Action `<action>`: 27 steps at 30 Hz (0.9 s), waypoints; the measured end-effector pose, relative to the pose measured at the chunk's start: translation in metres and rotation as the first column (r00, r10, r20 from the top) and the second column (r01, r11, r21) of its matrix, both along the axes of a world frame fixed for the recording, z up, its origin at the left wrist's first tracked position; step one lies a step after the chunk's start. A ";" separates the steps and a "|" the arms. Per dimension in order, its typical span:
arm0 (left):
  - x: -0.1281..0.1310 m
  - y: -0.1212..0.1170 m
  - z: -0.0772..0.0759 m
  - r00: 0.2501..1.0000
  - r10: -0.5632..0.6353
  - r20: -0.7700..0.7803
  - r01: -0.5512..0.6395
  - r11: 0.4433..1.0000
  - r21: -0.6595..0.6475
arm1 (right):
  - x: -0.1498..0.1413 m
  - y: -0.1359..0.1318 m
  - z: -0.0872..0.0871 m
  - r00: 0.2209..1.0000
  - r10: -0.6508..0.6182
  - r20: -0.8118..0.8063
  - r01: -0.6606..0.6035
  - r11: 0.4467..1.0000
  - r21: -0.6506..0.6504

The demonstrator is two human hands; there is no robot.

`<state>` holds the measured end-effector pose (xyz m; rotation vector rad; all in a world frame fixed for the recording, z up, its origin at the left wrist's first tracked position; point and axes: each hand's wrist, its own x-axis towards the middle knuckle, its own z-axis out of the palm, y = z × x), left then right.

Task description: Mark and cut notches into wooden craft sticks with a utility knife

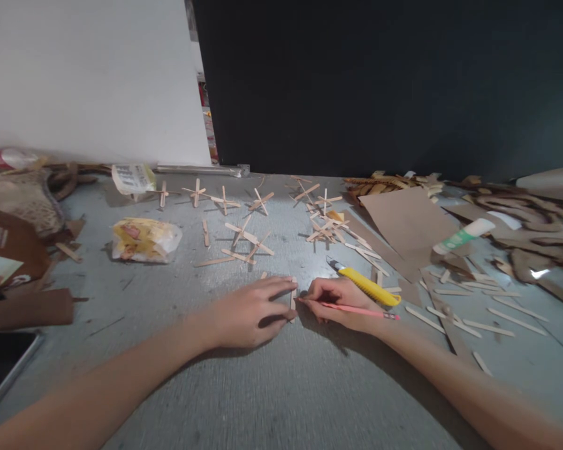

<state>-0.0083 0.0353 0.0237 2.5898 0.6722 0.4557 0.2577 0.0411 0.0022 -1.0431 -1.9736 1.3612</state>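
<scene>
My left hand (253, 312) holds a popsicle stick (293, 299) upright in view against the grey table, fingertips and thumb pressed along its left side. In my right hand (335, 303) is a pink pencil (361, 310), pinched near its point, with the tip at the stick's right edge. The pencil's eraser end points right. Just behind my right hand lies a yellow utility knife (370, 286) with its blade end toward the upper left. Crossed popsicle sticks (248, 237) glued or laid together stand beyond my left hand.
More crossed sticks (326, 230) stand toward the back. Loose sticks (488, 326) are scattered at the right beside cardboard (408, 225) and a glue stick (464, 235). A plastic packet (145, 240) lies at the left, and a dark-screened device (4, 362) at the near left edge.
</scene>
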 end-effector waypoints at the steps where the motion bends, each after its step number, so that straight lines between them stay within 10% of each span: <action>1: 0.000 0.000 0.000 1.000 -0.001 0.002 0.001 1.000 0.000 | 0.000 0.000 0.000 1.000 0.002 -0.003 -0.002 1.000 0.002; 27: 0.000 0.000 0.002 1.000 -0.003 -0.015 0.003 1.000 -0.008 | -0.001 0.000 -0.002 1.000 -0.004 -0.027 0.004 1.000 -0.006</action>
